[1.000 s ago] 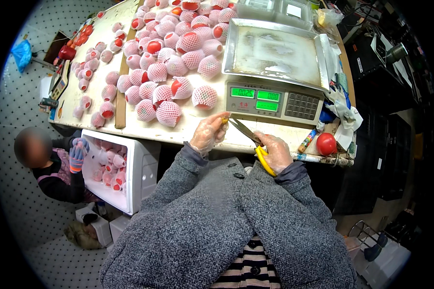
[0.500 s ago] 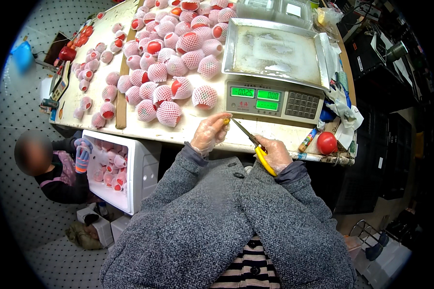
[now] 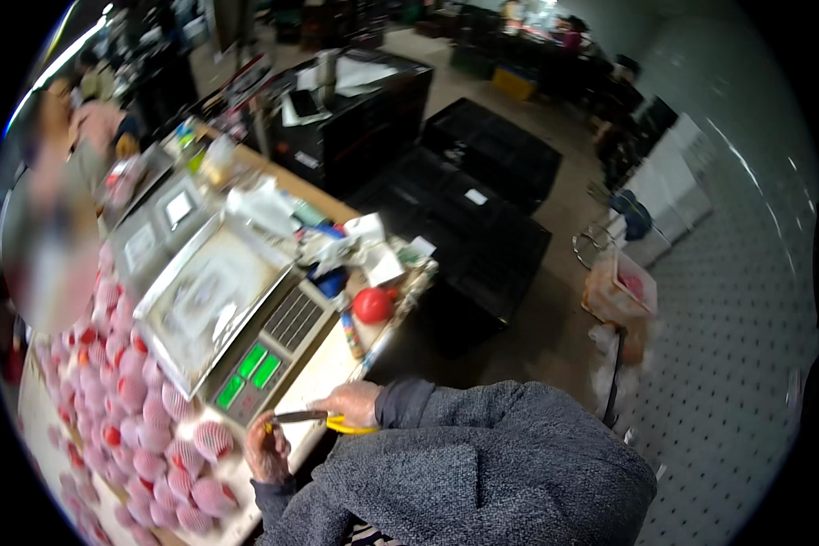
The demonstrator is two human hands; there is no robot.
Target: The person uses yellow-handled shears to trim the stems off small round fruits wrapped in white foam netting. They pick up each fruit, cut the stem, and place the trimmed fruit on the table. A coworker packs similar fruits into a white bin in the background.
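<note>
My right hand (image 3: 353,403), in a thin clear glove, is closed round yellow-handled scissors (image 3: 300,417). Their dark blades point left toward my left hand (image 3: 267,449). The fingers of my left hand are bent together by the blade tips; what they pinch, if anything, is too blurred to name. Both hands are over the front edge of the table, just below a weighing scale (image 3: 287,318) with green displays and a worn metal tray. Left of the scale lie many red round fruits in pink foam nets (image 3: 213,440), several close to my left hand.
A bare red fruit (image 3: 372,306) and a colourful tube (image 3: 350,337) lie right of the scale. Gloves and crumpled packaging (image 3: 378,259) pile up behind them. Black crates (image 3: 464,237) stand beyond the table. A blurred person (image 3: 55,227) is at the far left.
The view has swung to the right, so the table now slants across the left side. My hands stay close together with the scissors still in my right hand.
</note>
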